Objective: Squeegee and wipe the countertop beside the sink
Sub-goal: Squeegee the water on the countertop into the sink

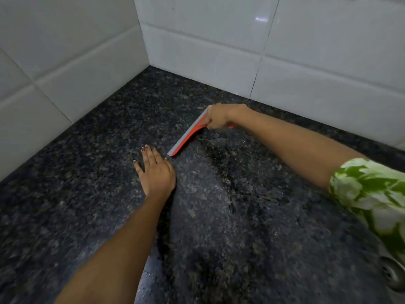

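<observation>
White glazed wall tiles (65, 69) back the dark speckled granite countertop (87, 194). The left hand (156, 172) lies flat on it, fingers spread, holding nothing. Just beside its fingertips sits the blade end of the orange, grey-edged squeegee (186, 137), gripped at the handle by the right hand (217, 117). Streaky wet patches remain, so squeegeeing seems underway, with wiping still to come.

The tabletop (109, 205) under both grips is dark speckled stone, polished, with a wet sheen and scattered droplets near the flat left grip (156, 172). In the closed right grip (217, 117) the squeegee (186, 137) looks like smooth orange plastic edged with a matt grey rubbery blade. Beyond the grips, the wall tiles (208, 51) are glossy white ceramic. The sleeve (368, 189) behind the right grip is soft printed cloth.
</observation>
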